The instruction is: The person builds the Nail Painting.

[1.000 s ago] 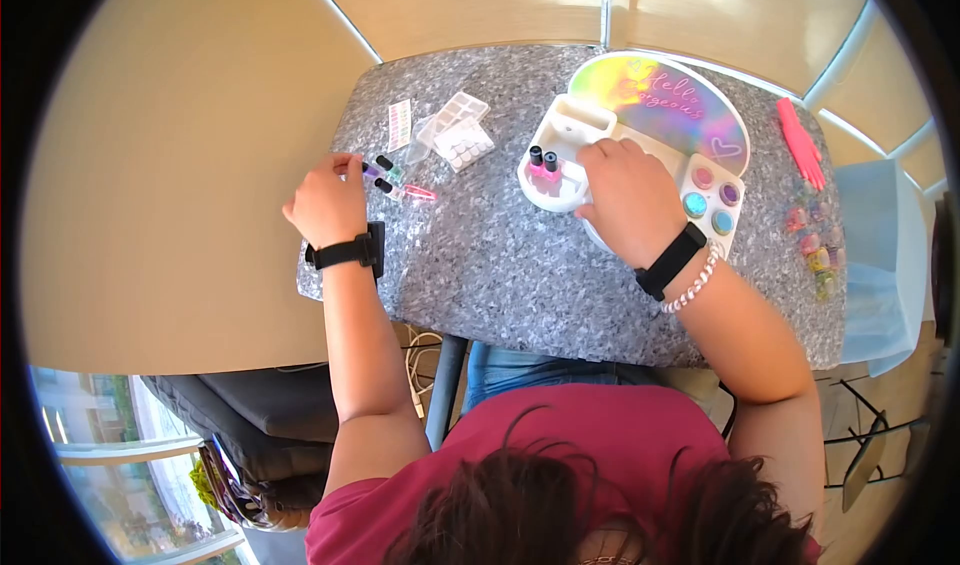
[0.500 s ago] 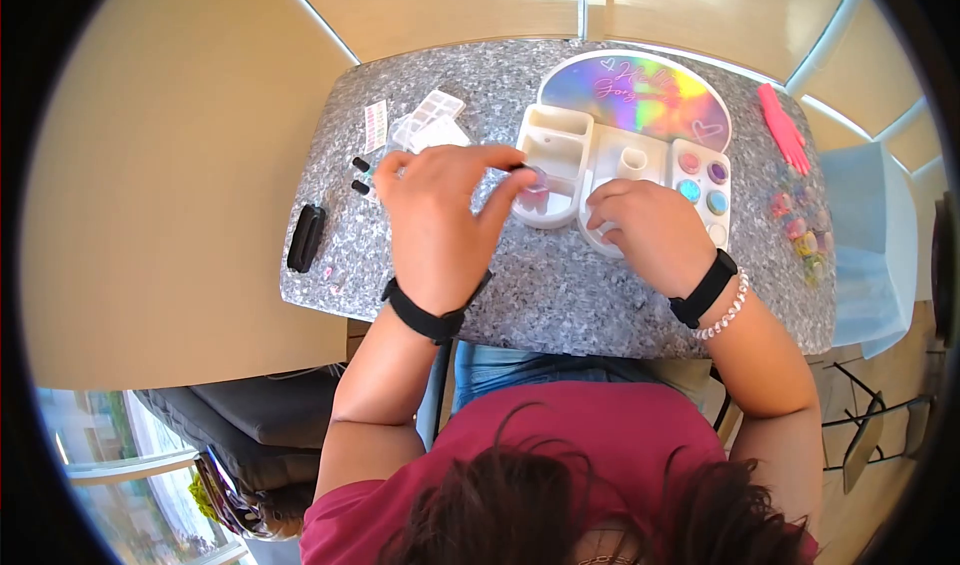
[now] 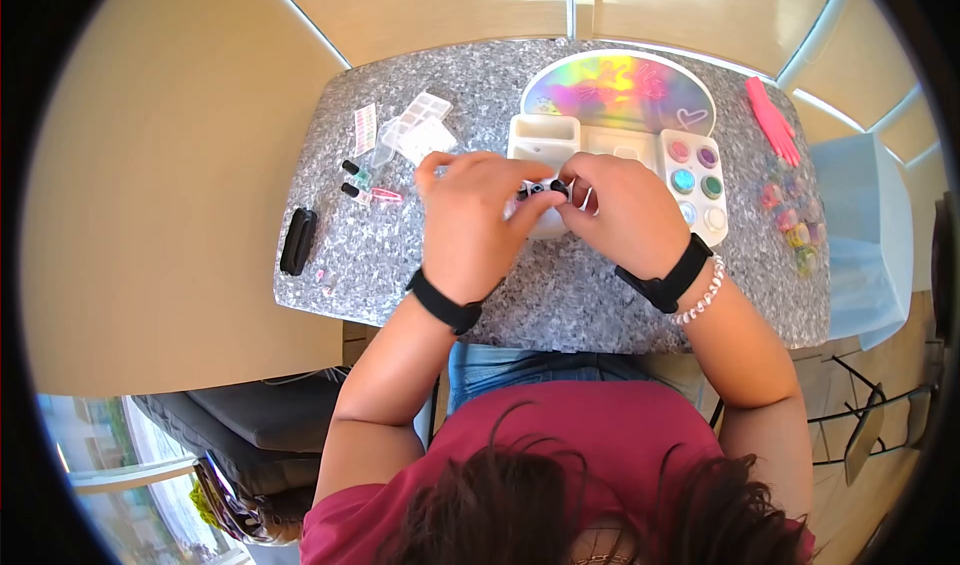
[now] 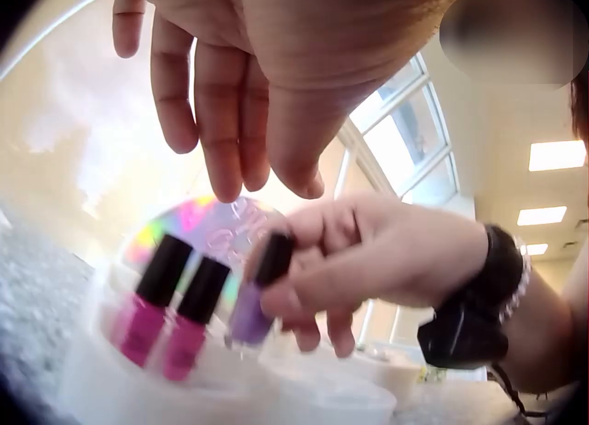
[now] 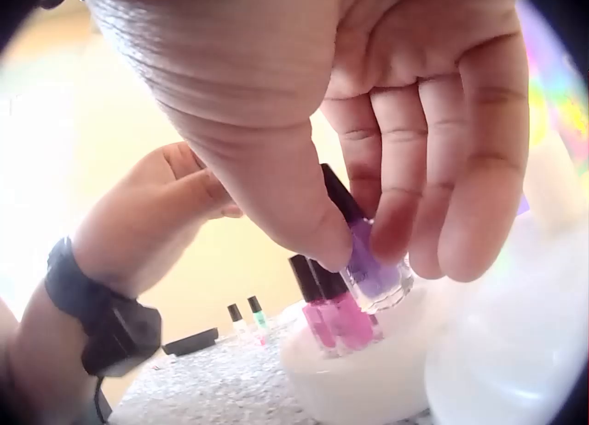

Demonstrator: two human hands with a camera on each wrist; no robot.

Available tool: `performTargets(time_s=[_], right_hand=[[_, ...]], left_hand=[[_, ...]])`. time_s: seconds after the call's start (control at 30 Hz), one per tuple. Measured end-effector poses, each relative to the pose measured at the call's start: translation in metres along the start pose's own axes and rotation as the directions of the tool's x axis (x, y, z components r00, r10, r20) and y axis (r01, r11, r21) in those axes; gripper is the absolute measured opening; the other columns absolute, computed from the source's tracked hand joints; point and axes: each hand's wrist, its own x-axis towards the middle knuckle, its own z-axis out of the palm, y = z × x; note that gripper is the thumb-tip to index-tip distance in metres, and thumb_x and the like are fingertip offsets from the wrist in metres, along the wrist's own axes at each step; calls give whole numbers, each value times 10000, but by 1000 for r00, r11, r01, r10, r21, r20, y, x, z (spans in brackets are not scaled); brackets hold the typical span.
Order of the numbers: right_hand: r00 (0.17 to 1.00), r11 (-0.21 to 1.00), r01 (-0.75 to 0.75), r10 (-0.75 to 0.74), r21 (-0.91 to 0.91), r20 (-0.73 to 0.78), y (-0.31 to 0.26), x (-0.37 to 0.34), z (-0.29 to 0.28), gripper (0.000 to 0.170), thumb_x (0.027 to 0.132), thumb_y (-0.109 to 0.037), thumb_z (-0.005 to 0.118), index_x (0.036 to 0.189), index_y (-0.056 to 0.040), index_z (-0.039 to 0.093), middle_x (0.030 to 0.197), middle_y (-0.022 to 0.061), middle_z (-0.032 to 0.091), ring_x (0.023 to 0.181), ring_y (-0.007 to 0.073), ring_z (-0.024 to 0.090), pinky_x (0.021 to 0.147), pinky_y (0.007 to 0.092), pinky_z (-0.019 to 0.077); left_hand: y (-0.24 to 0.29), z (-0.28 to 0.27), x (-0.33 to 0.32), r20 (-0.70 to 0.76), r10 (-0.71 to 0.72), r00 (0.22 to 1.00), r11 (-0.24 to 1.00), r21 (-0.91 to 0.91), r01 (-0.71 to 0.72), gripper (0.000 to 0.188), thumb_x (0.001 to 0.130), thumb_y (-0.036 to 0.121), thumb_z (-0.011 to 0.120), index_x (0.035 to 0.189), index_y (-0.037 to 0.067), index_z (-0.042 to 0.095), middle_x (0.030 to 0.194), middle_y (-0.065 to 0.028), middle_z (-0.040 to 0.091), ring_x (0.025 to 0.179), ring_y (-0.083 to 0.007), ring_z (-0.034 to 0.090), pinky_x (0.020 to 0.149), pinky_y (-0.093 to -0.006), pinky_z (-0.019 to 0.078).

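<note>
My right hand [image 3: 628,210] pinches a purple nail polish bottle [image 5: 373,268] with a black cap between thumb and fingers. The bottle is held tilted over the left section of a white organizer [image 4: 83,384], beside two pink nail polish bottles [image 4: 138,328] standing there. Above the pink bottles hangs my left hand [image 3: 470,220], fingers fairly straight and holding nothing in the left wrist view. From the head view, both hands meet over the organizer and hide most of the bottles. A rainbow-sheen panel [image 3: 620,90] rises behind it.
Glitter pots [image 3: 683,181] sit in the organizer's right side. On the table's left lie two more polish bottles [image 3: 355,193], a pink clip [image 3: 386,195], clear trays [image 3: 425,110], a sticker sheet [image 3: 365,130] and a black case [image 3: 298,242]. A pink glove [image 3: 770,120] lies far right.
My left hand has come from the bottles at the table's left to the organizer, bringing the purple nail polish bottle, which my right hand now holds. My right hand has shifted left to meet it.
</note>
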Motion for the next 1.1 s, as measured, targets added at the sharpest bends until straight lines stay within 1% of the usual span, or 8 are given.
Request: performTargets(time_s=[0.13,0.27,0.37,0.5,0.57,0.9,1.0,1.1], right_hand=[[998,999,-42,42,-7,35,8,8,11,161,905,-176,767,995,-47,730,888,139,763,887,367,745,773,490,583],[996,998,-33,37,-48,83,7,13,17,192,906,-151,772,1067,-60,723,911,127,772,908,355,751,788,487,586],[993,996,-58,65,-69,101,3,11,15,276,905,-144,785,1153,-70,689,967,126,774,932,349,753,796,484,584],[997,992,51,-57,-115,-51,0,-1,7,360,900,-160,819,1219,-97,665,988,85,771,818,326,744,724,442,577],[999,996,-54,54,-71,3,-14,-5,-7,374,913,-176,811,1233,-86,640,1038,118,761,967,336,748,799,465,582],[992,995,-56,64,78,-110,-25,-19,-34,379,917,-190,837,1243,-88,673,1028,72,748,809,286,729,714,416,571],[980,993,43,-20,113,-200,-28,-23,-33,366,911,-153,849,1240,-73,708,1042,89,747,795,269,727,720,386,588],[961,911,188,-93,368,-261,-41,-20,-30,426,892,-95,863,1302,-68,750,1128,141,761,862,284,741,804,382,616]], left_hand=[[-48,-43,2,-166,-198,966,957,182,228,172,902,259,885,1018,151,820,1015,-27,817,969,-249,728,996,-459,398],[-110,-74,-7,-282,-324,903,762,488,426,252,952,374,833,1095,166,828,1084,-27,833,1073,-263,749,1045,-473,417],[-139,-71,-17,-176,-539,824,652,532,540,266,957,393,822,1128,190,829,1096,-17,834,1081,-254,753,1079,-487,398],[-157,-56,-23,-124,-598,792,583,611,536,212,958,361,814,1118,222,828,1065,16,836,1067,-231,756,1083,-491,382],[-161,-54,-20,-106,-628,771,580,597,555,136,958,303,805,1079,245,823,1018,48,834,1039,-214,756,1080,-479,371],[-164,-33,-25,-143,-454,879,605,676,422,153,1015,135,698,1097,202,809,1094,-17,785,1160,-245,686,1138,-545,329],[-86,-53,-9,-282,-245,928,744,559,366,150,1025,127,686,1121,177,791,1134,-11,797,1119,-233,705,1095,-493,346],[-10,-55,-2,-161,-127,979,920,350,177,151,987,59,703,1092,156,753,1102,5,763,1126,-236,695,1141,-477,321]])
